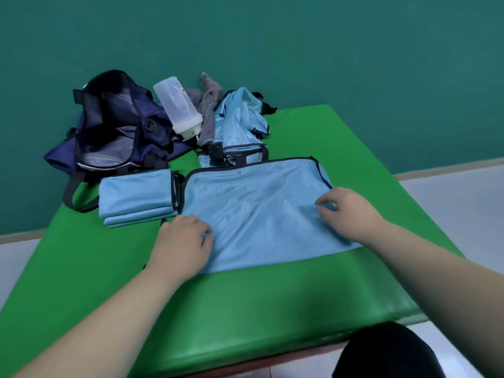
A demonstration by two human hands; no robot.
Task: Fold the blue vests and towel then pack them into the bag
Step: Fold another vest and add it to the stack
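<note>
Fingers (326,204) of the right hand (350,214) curl and pinch the spread vest (259,214) at its right edge; the left hand (181,246) lies flat, fingers loose, pressing its left edge. Green worktop (245,304) carries everything. Beyond, the navy bag (114,132) gapes open, folded vests (136,197) stacked just before it, an unfolded vest (240,124), grey towel (207,113) and clear bottle (178,107) beside.

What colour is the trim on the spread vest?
Dark, near black, on the spread vest; head view.
</note>
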